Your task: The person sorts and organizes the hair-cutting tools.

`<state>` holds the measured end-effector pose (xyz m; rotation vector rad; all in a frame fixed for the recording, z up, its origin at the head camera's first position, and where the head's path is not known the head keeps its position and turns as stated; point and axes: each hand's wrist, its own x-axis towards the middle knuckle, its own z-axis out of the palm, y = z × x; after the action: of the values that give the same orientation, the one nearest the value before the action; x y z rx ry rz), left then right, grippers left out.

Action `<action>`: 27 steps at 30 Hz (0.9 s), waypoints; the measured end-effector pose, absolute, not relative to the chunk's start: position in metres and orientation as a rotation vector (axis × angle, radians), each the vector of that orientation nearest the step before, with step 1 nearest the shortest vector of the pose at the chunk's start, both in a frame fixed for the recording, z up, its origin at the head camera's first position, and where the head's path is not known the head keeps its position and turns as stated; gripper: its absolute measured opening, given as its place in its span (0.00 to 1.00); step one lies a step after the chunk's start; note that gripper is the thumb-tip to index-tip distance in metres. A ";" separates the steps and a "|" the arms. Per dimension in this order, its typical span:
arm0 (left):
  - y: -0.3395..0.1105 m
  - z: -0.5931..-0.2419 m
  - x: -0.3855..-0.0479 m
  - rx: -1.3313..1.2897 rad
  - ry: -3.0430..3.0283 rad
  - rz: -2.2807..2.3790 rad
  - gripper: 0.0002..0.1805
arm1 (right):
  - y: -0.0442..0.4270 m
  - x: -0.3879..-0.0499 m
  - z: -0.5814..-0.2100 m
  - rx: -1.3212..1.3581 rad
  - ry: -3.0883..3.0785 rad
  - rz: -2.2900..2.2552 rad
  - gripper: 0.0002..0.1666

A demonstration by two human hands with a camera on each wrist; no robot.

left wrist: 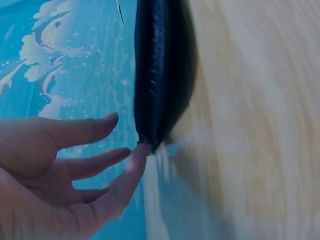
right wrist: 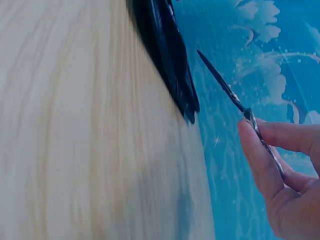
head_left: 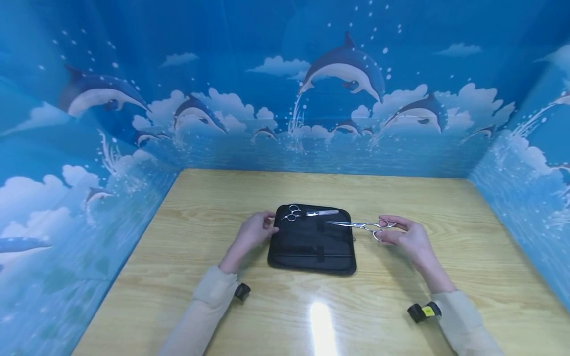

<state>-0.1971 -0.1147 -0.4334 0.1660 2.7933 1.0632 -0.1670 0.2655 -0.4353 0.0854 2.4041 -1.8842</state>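
A black case (head_left: 294,237) lies on the wooden table, with a second pair of scissors (head_left: 321,212) along its upper part. My left hand (head_left: 255,230) is at the case's left edge; in the left wrist view a fingertip of that hand (left wrist: 75,175) touches the corner of the case (left wrist: 160,65), fingers relaxed. My right hand (head_left: 407,238) pinches the handle rings of silver scissors (head_left: 356,225), blades pointing left over the case's right part. From the right wrist view, the scissors (right wrist: 225,87) are held between thumb and fingers of the right hand (right wrist: 290,175), above the table and apart from the case (right wrist: 167,55).
The wooden table (head_left: 213,193) is bounded at the back and sides by a blue backdrop (head_left: 249,44) printed with dolphins and clouds. A black wrist camera (head_left: 242,291) is on the left wrist, another (head_left: 418,312) on the right.
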 end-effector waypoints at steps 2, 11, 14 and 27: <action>-0.115 -0.436 -0.197 0.174 2.803 0.995 0.28 | 0.269 -0.169 -0.438 0.080 2.412 -1.869 0.40; -0.113 -0.440 -0.196 0.209 2.818 0.909 0.29 | 0.266 -0.176 -0.443 0.047 2.478 -1.730 0.38; -0.113 -0.439 -0.196 0.213 2.824 0.884 0.28 | 0.264 -0.179 -0.444 0.043 2.515 -1.645 0.37; -0.114 -0.439 -0.197 0.209 2.807 0.880 0.29 | 0.258 -0.193 -0.448 0.048 2.587 -1.453 0.36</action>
<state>-0.1970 -0.1141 -0.4391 0.2094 2.8071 0.8800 -0.1934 0.2582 -0.4476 0.0485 2.5868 -1.4534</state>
